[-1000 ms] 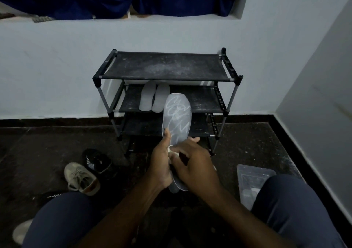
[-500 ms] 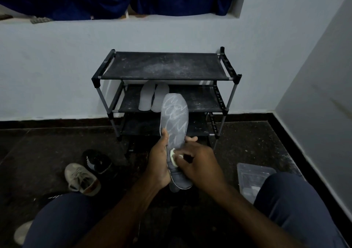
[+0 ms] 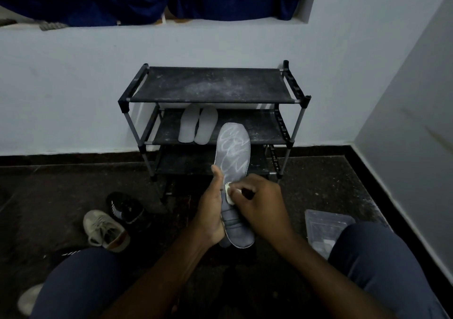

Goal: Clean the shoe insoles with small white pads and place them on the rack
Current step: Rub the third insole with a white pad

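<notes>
My left hand [image 3: 211,211] grips a grey insole [image 3: 232,157] by its left edge, toe end pointing up toward the rack. White scribbled streaks cover the insole's upper half. My right hand [image 3: 263,202] pinches a small white pad [image 3: 228,191] and presses it on the middle of the insole. A black three-tier shoe rack [image 3: 213,86] stands against the wall behind. Two pale insoles [image 3: 197,127] lie side by side on its middle shelf.
A beige sneaker [image 3: 105,230] and a black shoe [image 3: 126,208] lie on the dark floor at the left. A clear plastic box [image 3: 323,225] sits on the floor by my right knee. Walls close in behind and at the right.
My right hand has slid the pad down and back up along the middle of the insole. More of the insole's heel end shows below my hands. The left hand keeps its grip.
</notes>
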`<act>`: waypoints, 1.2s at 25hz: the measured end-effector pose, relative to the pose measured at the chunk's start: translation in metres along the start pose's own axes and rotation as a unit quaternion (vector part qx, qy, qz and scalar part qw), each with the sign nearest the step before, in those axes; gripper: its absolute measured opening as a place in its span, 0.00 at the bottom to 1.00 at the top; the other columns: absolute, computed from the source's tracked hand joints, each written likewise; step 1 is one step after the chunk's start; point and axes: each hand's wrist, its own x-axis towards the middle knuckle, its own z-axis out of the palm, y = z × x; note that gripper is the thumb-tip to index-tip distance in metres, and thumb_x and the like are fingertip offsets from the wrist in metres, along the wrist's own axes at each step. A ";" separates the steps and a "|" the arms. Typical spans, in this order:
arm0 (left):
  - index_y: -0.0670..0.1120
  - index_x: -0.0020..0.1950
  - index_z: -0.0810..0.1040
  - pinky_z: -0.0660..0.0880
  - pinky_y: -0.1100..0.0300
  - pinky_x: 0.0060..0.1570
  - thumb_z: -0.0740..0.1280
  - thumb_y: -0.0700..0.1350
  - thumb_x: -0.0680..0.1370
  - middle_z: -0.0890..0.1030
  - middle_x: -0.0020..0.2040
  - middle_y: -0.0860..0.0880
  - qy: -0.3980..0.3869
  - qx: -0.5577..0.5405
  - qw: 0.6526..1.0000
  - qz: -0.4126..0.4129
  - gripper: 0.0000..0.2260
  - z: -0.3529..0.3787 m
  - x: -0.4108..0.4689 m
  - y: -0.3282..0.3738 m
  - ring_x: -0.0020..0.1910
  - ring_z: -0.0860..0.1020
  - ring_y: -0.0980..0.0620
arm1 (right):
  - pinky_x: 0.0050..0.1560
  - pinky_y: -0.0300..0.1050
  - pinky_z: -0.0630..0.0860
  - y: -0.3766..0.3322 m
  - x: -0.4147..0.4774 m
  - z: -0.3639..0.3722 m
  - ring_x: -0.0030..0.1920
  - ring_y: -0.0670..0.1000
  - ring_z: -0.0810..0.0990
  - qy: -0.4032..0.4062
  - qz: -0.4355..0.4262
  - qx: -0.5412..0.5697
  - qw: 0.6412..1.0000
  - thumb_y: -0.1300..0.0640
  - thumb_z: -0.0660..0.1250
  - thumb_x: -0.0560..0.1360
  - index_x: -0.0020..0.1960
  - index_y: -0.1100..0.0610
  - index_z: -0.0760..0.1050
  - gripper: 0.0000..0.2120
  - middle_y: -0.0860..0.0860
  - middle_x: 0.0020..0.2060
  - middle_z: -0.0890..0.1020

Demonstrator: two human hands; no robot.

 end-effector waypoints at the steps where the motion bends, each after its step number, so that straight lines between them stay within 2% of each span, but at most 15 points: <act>1: 0.41 0.61 0.84 0.80 0.50 0.59 0.51 0.68 0.80 0.83 0.61 0.37 0.002 0.007 1.000 0.000 0.36 0.001 0.000 0.000 0.60 0.83 0.43 | 0.46 0.48 0.79 -0.004 -0.001 0.001 0.41 0.45 0.82 -0.001 -0.006 0.008 1.000 0.61 0.73 0.75 0.44 0.55 0.85 0.04 0.47 0.39 0.84; 3: 0.38 0.66 0.79 0.74 0.47 0.66 0.50 0.72 0.78 0.81 0.64 0.36 0.001 0.021 1.000 0.000 0.41 -0.002 0.001 0.001 0.65 0.80 0.41 | 0.48 0.44 0.79 -0.010 -0.007 0.005 0.43 0.45 0.83 -0.035 -0.018 0.022 0.999 0.62 0.73 0.75 0.46 0.54 0.86 0.05 0.46 0.40 0.84; 4: 0.37 0.67 0.77 0.73 0.47 0.66 0.49 0.73 0.78 0.80 0.65 0.36 0.001 0.022 1.000 0.004 0.43 -0.005 0.002 0.002 0.66 0.79 0.41 | 0.48 0.44 0.79 -0.009 -0.009 0.006 0.44 0.45 0.83 -0.056 -0.022 0.022 0.998 0.62 0.73 0.75 0.46 0.54 0.86 0.05 0.46 0.41 0.84; 6: 0.37 0.69 0.76 0.76 0.47 0.64 0.48 0.72 0.78 0.80 0.65 0.35 -0.011 0.019 1.000 0.008 0.43 -0.007 0.004 0.002 0.66 0.79 0.40 | 0.46 0.48 0.79 -0.001 -0.007 0.002 0.42 0.44 0.82 -0.062 -0.015 0.007 0.998 0.61 0.73 0.75 0.43 0.54 0.86 0.05 0.45 0.39 0.84; 9: 0.40 0.66 0.79 0.81 0.52 0.55 0.51 0.68 0.81 0.82 0.61 0.37 -0.016 0.006 1.000 0.006 0.35 -0.002 0.001 -0.001 0.60 0.83 0.43 | 0.44 0.47 0.79 0.000 0.000 0.000 0.40 0.43 0.82 -0.007 0.007 0.006 1.000 0.61 0.73 0.75 0.43 0.54 0.85 0.05 0.45 0.39 0.83; 12: 0.35 0.65 0.78 0.79 0.52 0.58 0.51 0.67 0.82 0.81 0.63 0.36 -0.006 0.029 1.000 -0.005 0.37 -0.003 0.000 0.001 0.63 0.81 0.43 | 0.47 0.45 0.80 -0.008 -0.008 0.007 0.44 0.44 0.83 -0.041 -0.011 0.025 0.999 0.62 0.72 0.75 0.46 0.54 0.86 0.05 0.45 0.41 0.84; 14: 0.32 0.66 0.76 0.80 0.53 0.58 0.51 0.65 0.82 0.80 0.65 0.35 0.002 0.020 1.000 0.000 0.37 -0.005 0.001 0.004 0.62 0.81 0.42 | 0.47 0.49 0.80 -0.006 -0.012 0.005 0.43 0.44 0.84 -0.066 -0.005 0.016 0.998 0.62 0.71 0.74 0.42 0.54 0.85 0.06 0.45 0.41 0.84; 16: 0.33 0.66 0.77 0.82 0.51 0.55 0.53 0.63 0.83 0.81 0.62 0.34 -0.006 0.000 1.000 0.001 0.34 -0.002 -0.001 0.004 0.58 0.83 0.41 | 0.46 0.51 0.80 0.003 -0.006 -0.001 0.41 0.44 0.83 -0.036 0.018 -0.006 0.999 0.62 0.72 0.74 0.39 0.55 0.84 0.06 0.45 0.39 0.84; 18: 0.37 0.62 0.80 0.83 0.52 0.49 0.55 0.61 0.83 0.84 0.57 0.36 -0.006 -0.004 1.000 -0.004 0.29 0.001 -0.002 0.001 0.53 0.85 0.43 | 0.44 0.49 0.79 0.004 0.002 -0.006 0.40 0.43 0.82 0.008 0.027 -0.026 0.999 0.61 0.73 0.73 0.39 0.54 0.84 0.06 0.45 0.38 0.83; 19: 0.37 0.63 0.80 0.83 0.53 0.49 0.55 0.61 0.84 0.83 0.58 0.36 -0.009 0.000 1.000 -0.007 0.29 0.001 -0.001 0.001 0.54 0.85 0.43 | 0.44 0.48 0.79 0.001 0.003 -0.005 0.39 0.43 0.81 0.014 0.021 -0.029 0.999 0.61 0.73 0.73 0.39 0.54 0.84 0.06 0.45 0.38 0.83; 23: 0.35 0.69 0.76 0.80 0.55 0.59 0.49 0.65 0.83 0.79 0.67 0.37 -0.015 0.000 1.000 -0.016 0.36 -0.007 0.002 0.002 0.66 0.79 0.42 | 0.42 0.52 0.78 -0.004 -0.009 0.006 0.37 0.45 0.81 -0.058 -0.009 -0.043 0.997 0.59 0.70 0.73 0.37 0.55 0.82 0.07 0.47 0.36 0.82; 28: 0.38 0.67 0.78 0.82 0.51 0.52 0.55 0.61 0.83 0.83 0.60 0.36 -0.016 -0.012 1.000 -0.001 0.29 0.000 0.000 -0.001 0.57 0.83 0.42 | 0.43 0.48 0.78 0.008 0.008 -0.007 0.38 0.43 0.80 0.005 0.007 -0.060 0.998 0.59 0.72 0.74 0.38 0.52 0.83 0.06 0.45 0.37 0.82; 30: 0.37 0.70 0.75 0.80 0.51 0.61 0.53 0.62 0.84 0.79 0.66 0.35 -0.023 -0.009 1.000 0.001 0.32 -0.002 0.001 -0.003 0.65 0.79 0.40 | 0.43 0.47 0.78 0.000 0.005 -0.001 0.38 0.44 0.80 -0.021 -0.011 -0.058 0.998 0.59 0.71 0.74 0.39 0.53 0.84 0.06 0.45 0.37 0.82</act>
